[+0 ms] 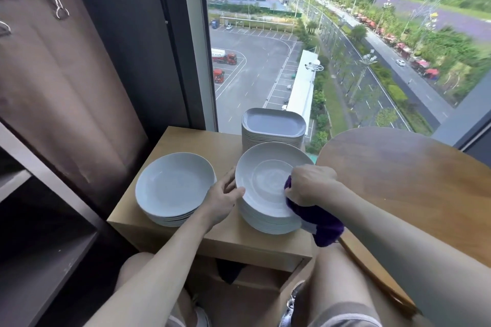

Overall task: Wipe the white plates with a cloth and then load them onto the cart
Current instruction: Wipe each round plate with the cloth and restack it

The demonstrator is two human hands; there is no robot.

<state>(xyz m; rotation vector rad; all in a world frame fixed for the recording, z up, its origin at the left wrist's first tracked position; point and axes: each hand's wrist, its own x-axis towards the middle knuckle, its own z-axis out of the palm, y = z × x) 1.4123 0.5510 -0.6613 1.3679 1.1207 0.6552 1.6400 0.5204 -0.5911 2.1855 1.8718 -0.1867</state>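
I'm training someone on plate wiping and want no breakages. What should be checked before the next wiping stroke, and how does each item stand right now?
1. Cloth gripped: the right hand holds the purple cloth. Ok.
2. Cloth on plate: it touches the top plate of the right stack. Ok.
3. Plate steadied: the left hand pinches its rim. Ok.
4. Stack fully on the wooden stand. Ok.
5. Plate wiped clean: cannot tell.
6. Cart ready: none clearly in view; cannot tell.
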